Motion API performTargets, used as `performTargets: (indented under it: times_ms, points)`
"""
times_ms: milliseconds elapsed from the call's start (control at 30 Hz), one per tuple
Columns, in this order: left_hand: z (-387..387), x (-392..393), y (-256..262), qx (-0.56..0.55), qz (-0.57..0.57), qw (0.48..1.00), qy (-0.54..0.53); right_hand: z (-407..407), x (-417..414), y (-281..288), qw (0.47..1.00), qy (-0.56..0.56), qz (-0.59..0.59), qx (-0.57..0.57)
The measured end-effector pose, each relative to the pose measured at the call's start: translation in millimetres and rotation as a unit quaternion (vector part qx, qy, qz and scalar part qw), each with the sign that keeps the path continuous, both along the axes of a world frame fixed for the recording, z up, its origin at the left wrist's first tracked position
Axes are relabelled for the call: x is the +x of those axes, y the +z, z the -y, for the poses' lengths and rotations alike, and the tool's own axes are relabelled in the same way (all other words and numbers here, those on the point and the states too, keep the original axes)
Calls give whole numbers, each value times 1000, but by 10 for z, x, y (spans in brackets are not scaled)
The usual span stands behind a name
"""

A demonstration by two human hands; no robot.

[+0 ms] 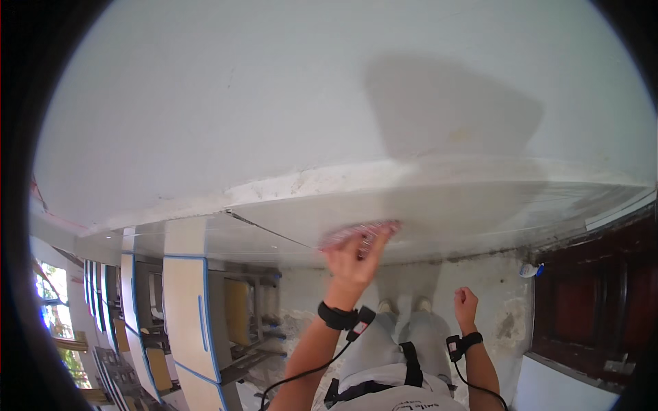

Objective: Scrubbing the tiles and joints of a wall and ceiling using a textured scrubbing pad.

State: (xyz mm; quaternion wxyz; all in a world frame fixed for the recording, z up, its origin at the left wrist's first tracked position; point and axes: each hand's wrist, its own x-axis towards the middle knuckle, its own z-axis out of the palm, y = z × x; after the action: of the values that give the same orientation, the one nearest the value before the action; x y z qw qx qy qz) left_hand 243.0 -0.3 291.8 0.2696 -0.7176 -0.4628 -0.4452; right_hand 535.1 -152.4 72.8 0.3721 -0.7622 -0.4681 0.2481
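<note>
My left hand (352,262) presses a crumpled red-and-white cloth (360,236) against the glossy tiled lower part (442,216) of a wall. Hand and cloth are slightly blurred. A dark crack-like joint (267,226) in the tiles runs down to the cloth's left end. Lower and to the right, my right hand (466,306) hangs free of the wall with its fingers curled in, and nothing shows in it. Both wrists wear black straps with cabled devices.
Pale desks with blue edging (186,308) stand in rows at the left, close to the wall. A dark red wooden door (581,303) is at the right. A small white-and-blue object (531,270) lies near its base. Worn patches mark the concrete floor (303,293).
</note>
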Motion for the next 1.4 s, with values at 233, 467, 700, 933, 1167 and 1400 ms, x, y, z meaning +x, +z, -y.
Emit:
performTargets:
  times_ms: [233, 467, 700, 933, 1167, 1400]
  points:
    - [-50, 8, 384, 45, 48, 997, 33, -299, 139, 232, 997, 40, 30, 54]
    - [-36, -86, 408, 40, -45, 998, 27, -188, 407, 152, 998, 3, 11, 59]
    - [-33, -107, 301, 43, -19, 999, 14, 14, 482, 53, 999, -18, 21, 46]
    - [-1, -125, 321, 7, -24, 999, -21, 218, 403, 172, 999, -19, 38, 34]
    - [18, -90, 703, -1, 58, 998, -26, 372, 521, 107, 999, -31, 33, 30]
    - [-3, -260, 217, 14, -24, 1000, -8, 418, 470, -24, 998, -28, 49, 14]
